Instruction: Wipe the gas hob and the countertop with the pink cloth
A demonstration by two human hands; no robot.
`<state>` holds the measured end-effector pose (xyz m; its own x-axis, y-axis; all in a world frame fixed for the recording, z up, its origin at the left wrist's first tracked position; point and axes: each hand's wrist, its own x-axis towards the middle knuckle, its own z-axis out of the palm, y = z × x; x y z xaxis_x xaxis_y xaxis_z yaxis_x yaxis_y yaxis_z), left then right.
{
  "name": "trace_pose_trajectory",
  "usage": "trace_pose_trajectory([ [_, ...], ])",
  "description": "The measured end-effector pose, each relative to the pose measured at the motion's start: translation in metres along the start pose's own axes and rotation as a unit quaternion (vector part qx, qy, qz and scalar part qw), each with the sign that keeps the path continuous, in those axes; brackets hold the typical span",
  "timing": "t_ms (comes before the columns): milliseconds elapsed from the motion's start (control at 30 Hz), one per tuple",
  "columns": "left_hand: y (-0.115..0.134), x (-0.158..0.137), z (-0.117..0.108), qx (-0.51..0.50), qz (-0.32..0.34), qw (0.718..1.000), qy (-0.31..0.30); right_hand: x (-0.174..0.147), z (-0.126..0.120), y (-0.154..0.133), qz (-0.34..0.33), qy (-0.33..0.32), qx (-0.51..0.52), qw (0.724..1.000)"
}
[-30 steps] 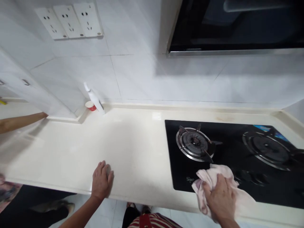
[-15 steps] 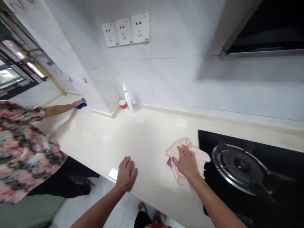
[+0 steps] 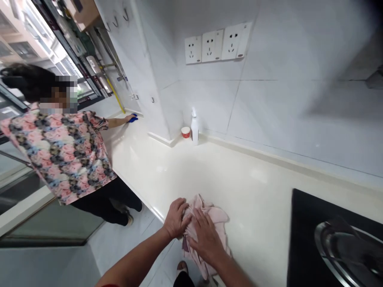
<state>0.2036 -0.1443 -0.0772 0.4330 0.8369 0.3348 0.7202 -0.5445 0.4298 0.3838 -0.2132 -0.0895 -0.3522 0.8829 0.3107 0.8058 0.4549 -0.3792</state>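
Note:
A crumpled pink cloth (image 3: pixel 220 215) lies at the front edge of the pale counter (image 3: pixel 251 235), with its lower part hanging over the edge. My right hand (image 3: pixel 207 238) presses on it from above, fingers stretched forward over the folds. From the left, my left hand (image 3: pixel 176 219) has its bent fingers and thumb at the cloth's near left side, taking hold of the fabric. Parts of the cloth under both palms are hidden.
A co-worker in a flowered top (image 3: pixel 72 151) leans over the counter's far left end, hand on a blue cloth (image 3: pixel 133 118). A white spray bottle (image 3: pixel 194 129) and a red-and-white tub (image 3: pixel 186 132) stand by the wall corner. The black gas hob (image 3: pixel 305 223) is at right.
My right hand has drawn the pink cloth left and nearer, from beside the hob to the counter edge. My left hand has met it there. The view has turned left.

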Motion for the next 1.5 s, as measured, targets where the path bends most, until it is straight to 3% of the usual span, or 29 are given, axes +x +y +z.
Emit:
trace_pose_trajectory([
  [133,0.007,-0.002,-0.008,0.010,0.013,1.000,0.001,-0.001,-0.016,0.031,0.097,0.038,0.173,0.979],
  [200,0.019,-0.005,-0.009,0.024,0.032,0.999,0.000,-0.010,-0.029,0.055,0.158,0.090,0.185,0.966],
  [300,0.049,-0.009,0.002,0.041,0.066,0.996,-0.033,-0.041,-0.046,0.088,0.200,0.121,0.067,0.970],
  [433,0.089,-0.004,0.031,0.052,0.066,0.990,-0.112,-0.082,-0.049,0.113,0.238,0.096,-0.102,0.961],
  [600,0.096,0.007,0.055,0.057,0.014,0.992,-0.111,-0.093,-0.042,0.114,0.210,0.109,-0.139,0.961],
  [733,0.065,0.005,0.037,0.070,-0.026,0.995,-0.070,-0.091,-0.043,0.113,0.205,0.122,-0.128,0.963],
  [967,-0.052,-0.015,-0.056,0.192,-0.179,0.965,-0.018,-0.092,-0.039,0.118,0.247,0.102,-0.129,0.955],
  [1067,-0.095,-0.010,-0.087,0.221,-0.227,0.948,-0.002,-0.091,-0.039,0.117,0.252,0.105,-0.123,0.954],
  [1200,-0.117,0.006,-0.099,0.230,-0.280,0.932,0.019,-0.092,-0.039,0.118,0.244,0.118,-0.122,0.955],
  [1333,-0.085,-0.007,-0.080,0.227,-0.276,0.934,0.026,-0.097,-0.036,0.124,0.243,0.115,-0.133,0.954],
  [1500,-0.002,-0.050,-0.014,0.146,-0.146,0.978,-0.024,-0.101,-0.031,0.133,0.240,0.102,-0.130,0.957],
])
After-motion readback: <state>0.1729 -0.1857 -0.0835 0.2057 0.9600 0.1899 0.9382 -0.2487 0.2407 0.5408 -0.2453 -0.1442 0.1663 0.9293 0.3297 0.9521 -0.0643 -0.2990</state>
